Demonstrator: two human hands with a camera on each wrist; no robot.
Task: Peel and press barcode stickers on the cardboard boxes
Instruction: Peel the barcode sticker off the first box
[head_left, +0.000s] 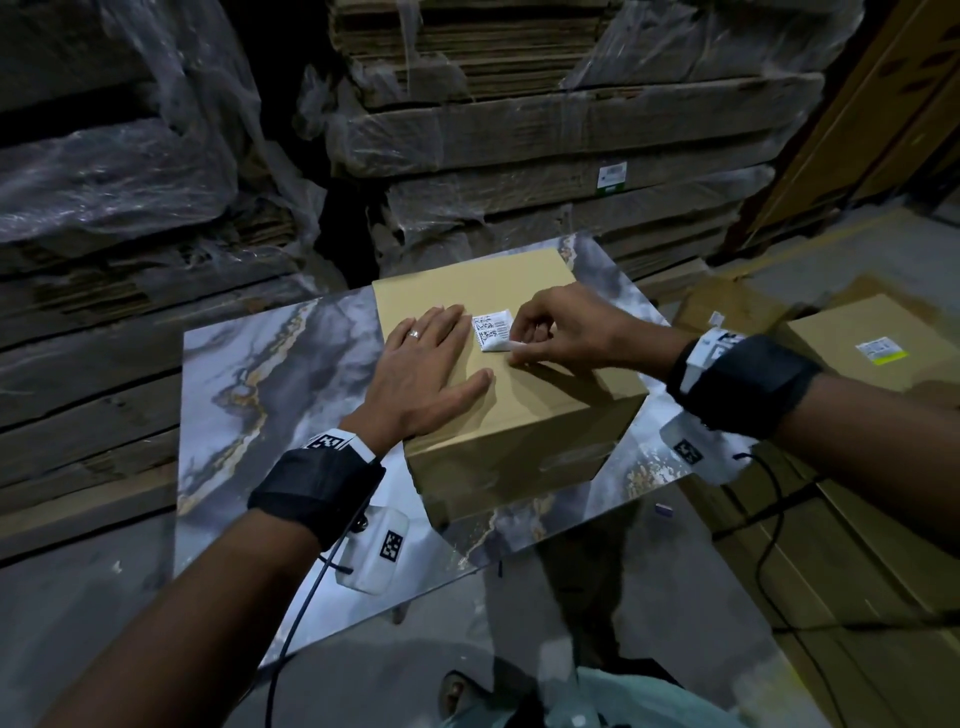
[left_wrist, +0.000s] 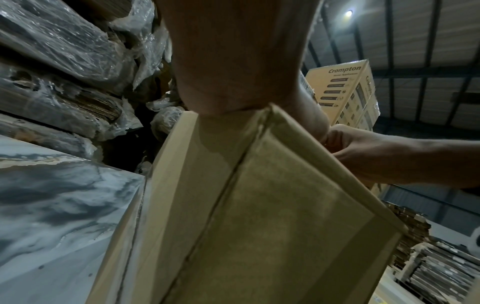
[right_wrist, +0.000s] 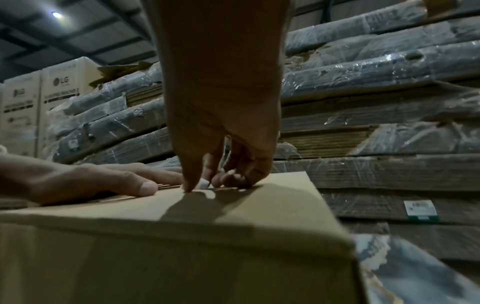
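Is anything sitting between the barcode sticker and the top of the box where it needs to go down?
Nothing visible. The barcode sticker lies on the cardboard box top, pinched by the right hand; the left hand rests flat beside it.

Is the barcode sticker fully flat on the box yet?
Not fully. The barcode sticker lies on the box top, but its near corner curls up, pinched by the right hand.

A marble-patterned table top is lying before plastic-wrapped stacks of flattened cardboard, while printed Crompton cartons and LG cartons are standing further off
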